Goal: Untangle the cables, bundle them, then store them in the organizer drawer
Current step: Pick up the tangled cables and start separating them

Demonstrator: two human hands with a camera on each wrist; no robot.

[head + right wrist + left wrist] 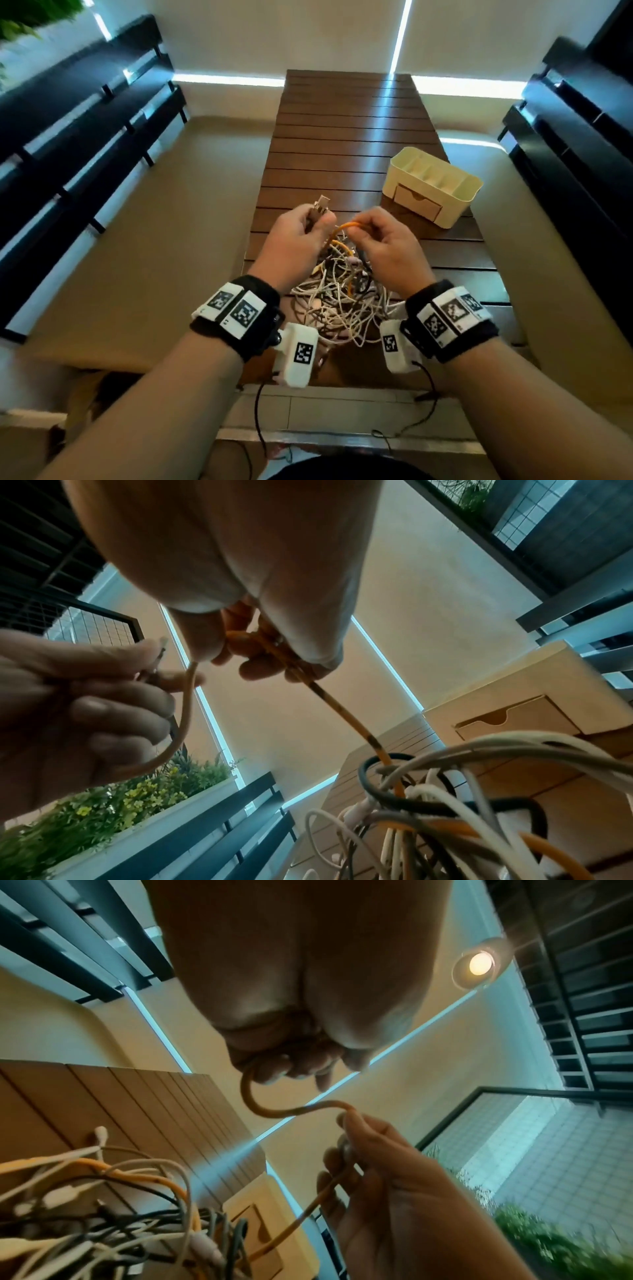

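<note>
The orange cable (346, 226) is the one being worked free; its plug end is gripped in the left hand (294, 240), a short arc of it bridges the gap to the right hand (383, 246), which pinches it between thumb and fingertips, and from there it drops straight down into the tangle of cables (339, 298) lying on the counter (342, 137) just below and between both wrists; both hands are thus closed on the same cable, neither is free. In the right wrist view the orange line passes through a loop of dark cable (369, 775) right where it enters the heap; that, I judge, is the snag to respect. The step goes best if the left hand simply anchors the plug while the right hand slides down the cable toward the heap, feeding it back through that loop rather than hauling upward; a hard pull would likely cinch the white and grey strands tighter around it. Lifting gently so the heap stays on the counter should let its weight hold the other cables down. The cream organizer (433, 185) sits beyond the right hand, off to its outer side, its small drawer (416, 204) appearing closed; bundling and storing are not yet begun.
</note>
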